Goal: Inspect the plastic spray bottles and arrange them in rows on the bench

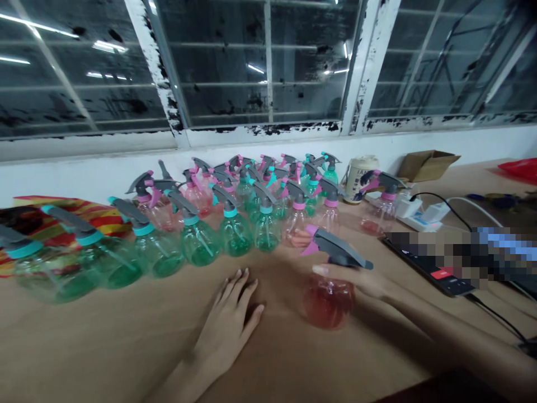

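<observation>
My right hand (361, 280) is wrapped round a pink spray bottle (329, 302) with a grey head and pink trigger, standing upright on the wooden table (104, 347). A fingertip shows by the trigger. My left hand (229, 324) lies flat on the table just left of that bottle, fingers spread, holding nothing. Behind both hands stand several green spray bottles (235, 229) and pink spray bottles (197, 196) in rows.
A white wall and dark windows run behind the table. At the right lie a phone (436, 271) with a cable, a white power strip (419, 215), a cream jar (361, 173) and a cardboard box (428, 164). A striped cloth (84, 215) lies at the left.
</observation>
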Tool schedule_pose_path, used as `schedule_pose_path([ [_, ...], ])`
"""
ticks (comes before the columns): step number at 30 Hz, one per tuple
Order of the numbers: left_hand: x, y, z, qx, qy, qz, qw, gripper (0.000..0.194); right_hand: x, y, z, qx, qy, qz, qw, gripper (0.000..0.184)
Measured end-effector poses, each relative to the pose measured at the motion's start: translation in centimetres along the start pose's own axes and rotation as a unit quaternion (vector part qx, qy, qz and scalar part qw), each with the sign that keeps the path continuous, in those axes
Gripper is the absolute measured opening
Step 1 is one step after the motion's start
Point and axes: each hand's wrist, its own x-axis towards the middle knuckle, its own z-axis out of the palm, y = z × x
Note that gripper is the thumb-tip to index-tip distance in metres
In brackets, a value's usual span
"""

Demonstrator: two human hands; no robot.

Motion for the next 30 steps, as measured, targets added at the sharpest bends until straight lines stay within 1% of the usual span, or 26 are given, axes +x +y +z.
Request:
schedule_pose_path([
  [3, 0.0, 0.1, 0.0, 0.0, -0.001, -0.001, 1.0, 0.044, 0.1, 0.1, 0.8, 0.066, 0.019, 0.052, 0.996, 0.021],
  [6, 0.0, 0.1, 0.0, 0.007, 0.002, -0.002, 1.0, 0.044, 0.1, 0.4, 1.2, 0.077, 0.022, 0.069, 0.994, 0.019],
  [11, -0.1, 0.3, -0.2, 0.017, 0.0, 0.0, 1.0, 0.044, 0.8, 0.3, 2.0, 0.081, 0.013, 0.048, 0.995, 0.014],
  [14, -0.1, 0.3, -0.2, 0.02, 0.001, 0.002, 1.0, 0.045, 1.5, -0.2, 2.3, 0.104, -0.03, 0.026, 0.994, 0.015],
  [17, -0.2, 0.2, -0.1, 0.018, 0.004, 0.001, 1.0, 0.044, 2.0, -0.4, 2.5, 0.121, -0.054, 0.005, 0.991, 0.016],
  [22, -0.2, 0.3, 0.0, 0.023, 0.016, 0.007, 1.0, 0.045, 2.4, -0.3, 2.8, 0.121, -0.056, -0.003, 0.991, 0.026],
  [27, -0.1, 0.4, 0.0, 0.044, 0.013, 0.012, 0.999, 0.046, 2.2, 0.1, 3.1, 0.125, -0.052, 0.013, 0.991, 0.028],
  [30, -0.1, 0.4, 0.0, 0.045, 0.012, 0.012, 0.999, 0.046, 2.0, 0.3, 3.3, 0.161, -0.054, 0.01, 0.985, 0.028],
])
